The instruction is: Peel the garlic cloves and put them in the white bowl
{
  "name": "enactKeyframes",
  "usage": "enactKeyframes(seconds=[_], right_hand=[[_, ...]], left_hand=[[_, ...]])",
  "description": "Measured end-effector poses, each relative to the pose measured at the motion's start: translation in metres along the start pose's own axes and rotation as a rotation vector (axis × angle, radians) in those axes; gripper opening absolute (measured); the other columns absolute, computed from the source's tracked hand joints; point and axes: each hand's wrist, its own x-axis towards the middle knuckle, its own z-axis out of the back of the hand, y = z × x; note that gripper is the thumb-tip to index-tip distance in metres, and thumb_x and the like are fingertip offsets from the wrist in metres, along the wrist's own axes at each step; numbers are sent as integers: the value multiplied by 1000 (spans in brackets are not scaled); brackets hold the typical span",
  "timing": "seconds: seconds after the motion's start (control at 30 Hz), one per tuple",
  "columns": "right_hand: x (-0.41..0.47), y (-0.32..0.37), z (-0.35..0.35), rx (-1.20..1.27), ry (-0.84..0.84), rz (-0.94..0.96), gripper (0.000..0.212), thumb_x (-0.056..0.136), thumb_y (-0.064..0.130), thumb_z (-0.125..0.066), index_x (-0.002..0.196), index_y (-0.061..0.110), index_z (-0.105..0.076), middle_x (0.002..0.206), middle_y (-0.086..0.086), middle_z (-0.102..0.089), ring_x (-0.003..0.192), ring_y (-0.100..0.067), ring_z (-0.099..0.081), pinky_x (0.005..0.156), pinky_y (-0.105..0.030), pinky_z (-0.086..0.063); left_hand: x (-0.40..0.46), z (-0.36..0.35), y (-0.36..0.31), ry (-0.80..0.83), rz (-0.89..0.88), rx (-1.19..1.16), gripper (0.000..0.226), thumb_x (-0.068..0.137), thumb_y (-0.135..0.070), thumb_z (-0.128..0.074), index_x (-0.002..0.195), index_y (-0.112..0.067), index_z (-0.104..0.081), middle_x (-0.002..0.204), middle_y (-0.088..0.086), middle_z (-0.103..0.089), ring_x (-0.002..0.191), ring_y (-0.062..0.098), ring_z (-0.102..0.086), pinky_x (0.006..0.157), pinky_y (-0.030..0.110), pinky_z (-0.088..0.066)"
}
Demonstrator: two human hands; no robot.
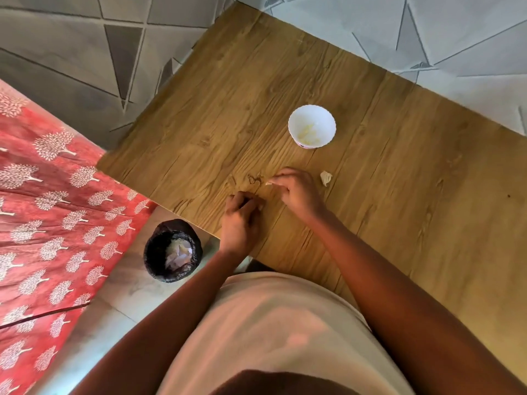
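Observation:
The white bowl (pixel 312 126) stands on the wooden table (pixel 399 181) beyond my hands, with several pale peeled cloves in its bottom. My right hand (pixel 298 191) pinches a small pale garlic clove (pixel 269 183) at its fingertips, just above the table. My left hand (pixel 241 215) rests near the table's front edge with its fingers curled; whether it holds anything is hidden. A piece of unpeeled garlic (pixel 326 178) lies on the table to the right of my right hand.
A black bin (pixel 172 250) with pale scraps inside stands on the floor to the left of the table's near corner. A red cloth with white tree prints (pixel 51 223) covers the left side. Grey patterned tiles lie beyond the table.

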Motion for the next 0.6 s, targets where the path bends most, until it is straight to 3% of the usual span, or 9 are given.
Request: enactKeyframes(seconds=[0.13,0.27,0.37,0.43,0.5,0.6], right_hand=[[-32,6,15,38,-185,-125,30,87,-10,-62,111,0,-76,100,-12,-75,88,-22,-73,81,-37,-62],[-98,1,20,-52,-402,-339,21,96,3,-65,114,-1,-74,108,-16,-71,95,-24,-70,88,-24,-54],[-127,-7,5,-93,-391,-537,31,102,12,-59,129,0,-67,128,-20,-64,118,-32,-63,103,-34,-50],[-125,-3,-8,-92,-334,-538,39,106,19,-51,140,0,-58,142,-21,-56,136,-35,-51,111,-45,-46],[-115,6,-18,-69,-261,-503,50,108,29,-39,149,1,-47,155,-18,-46,149,-33,-35,119,-49,-38],[-99,12,-28,-76,-248,-523,54,106,31,-33,150,1,-45,159,-17,-40,153,-32,-28,120,-50,-35]], left_hand=[[0,-1,3,29,-51,14,27,79,10,-73,99,-7,-79,101,7,-67,93,28,-56,74,31,-44],[-2,-2,3,98,-176,-50,22,83,5,-74,102,-5,-79,114,6,-71,108,23,-61,91,29,-49],[-2,1,2,121,-192,-87,22,85,3,-73,105,-4,-78,118,7,-71,112,22,-63,95,31,-52],[0,4,3,135,-187,-106,22,86,1,-72,107,-3,-77,118,7,-71,111,22,-63,98,32,-52],[-1,6,5,157,-198,-106,22,90,-5,-68,111,-4,-76,121,7,-70,113,23,-62,101,35,-51],[-1,8,12,180,-198,-127,26,93,-15,-62,112,-5,-76,123,5,-70,116,19,-61,102,34,-51]])
